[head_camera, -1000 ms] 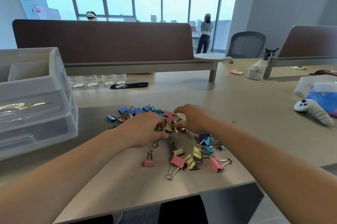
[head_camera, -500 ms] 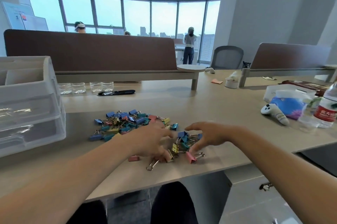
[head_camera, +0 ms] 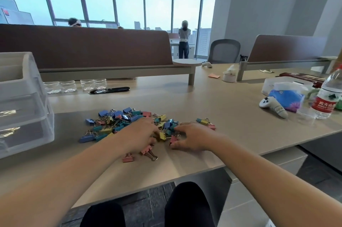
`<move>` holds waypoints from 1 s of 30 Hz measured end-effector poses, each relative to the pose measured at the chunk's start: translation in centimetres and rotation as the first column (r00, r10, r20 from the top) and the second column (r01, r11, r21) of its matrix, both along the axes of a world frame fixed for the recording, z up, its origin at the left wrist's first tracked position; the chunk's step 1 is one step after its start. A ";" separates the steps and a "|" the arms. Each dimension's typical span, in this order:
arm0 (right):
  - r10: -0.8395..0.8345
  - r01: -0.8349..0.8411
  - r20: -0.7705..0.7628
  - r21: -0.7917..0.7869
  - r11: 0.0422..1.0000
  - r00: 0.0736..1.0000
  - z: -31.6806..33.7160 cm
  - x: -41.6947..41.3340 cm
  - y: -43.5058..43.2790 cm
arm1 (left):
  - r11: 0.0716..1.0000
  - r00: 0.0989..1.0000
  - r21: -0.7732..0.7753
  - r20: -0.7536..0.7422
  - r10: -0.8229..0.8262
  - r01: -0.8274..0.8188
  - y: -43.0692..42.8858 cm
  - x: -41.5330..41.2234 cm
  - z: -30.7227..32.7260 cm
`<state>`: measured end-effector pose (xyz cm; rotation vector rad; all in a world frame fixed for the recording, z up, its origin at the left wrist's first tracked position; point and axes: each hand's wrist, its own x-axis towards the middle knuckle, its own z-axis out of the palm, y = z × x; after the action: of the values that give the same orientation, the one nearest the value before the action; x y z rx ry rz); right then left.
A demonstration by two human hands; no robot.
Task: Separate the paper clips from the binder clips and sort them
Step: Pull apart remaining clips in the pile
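Binder clips [head_camera: 118, 119] lie in a loose, colourful pile mid-table [head_camera: 212, 108], with a few pink strays [head_camera: 128, 158] nearer the edge. Paper clips are too small to make out. The clips look light, stiff and springy, and their wire handles tangle, so it is probably best to pinch one by its coloured body and lift it clear.

Left hand [head_camera: 137, 134] is palm down, fingers curled into the pile; cannot tell if it grips anything. Right hand [head_camera: 192, 137] is palm down and half spread, fingertips touching clips, nothing lifted. Both forearms reach straight in.
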<state>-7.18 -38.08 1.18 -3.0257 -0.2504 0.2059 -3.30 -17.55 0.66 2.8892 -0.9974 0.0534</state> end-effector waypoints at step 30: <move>0.026 -0.037 0.079 0.144 0.989 0.997 0.4 9.7 0.0 | 0.981 0.997 -0.192 -0.074 0.007 -0.021 -2.8 6.8 1.3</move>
<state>2.53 -38.07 1.53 -2.8892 -0.3053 0.0699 3.49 -20.31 1.92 2.7019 -0.9059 0.0422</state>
